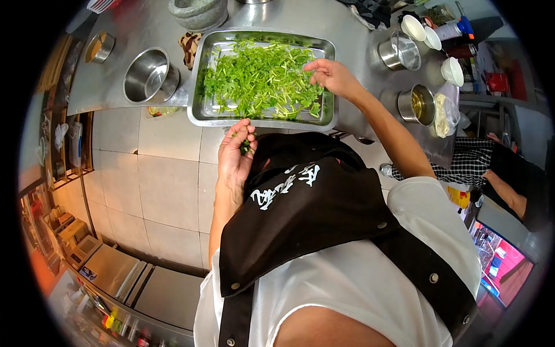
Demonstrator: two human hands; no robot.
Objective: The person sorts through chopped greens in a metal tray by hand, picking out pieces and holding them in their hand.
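A rectangular steel tray [192, 110] sits at the table's near edge, with chopped green herbs that look like cilantro [254, 78] spread over its bottom. My left hand [236, 151] is just outside the tray's near rim, palm up. Its fingers curl around a small bunch of the same greens, partly hidden by the fingers. Over the tray's right side hangs my right hand [334, 78], its fingers loosely bent and apart above the herbs. Nothing shows between them.
Left of the tray stand a steel pot [151, 78] and a stone mortar [199, 13]. To the right are a steel pot [399, 53], another with yellowish contents [416, 105], white bowls [452, 72] and a plastic bag [446, 115]. Another person's arm [506, 194] shows at far right.
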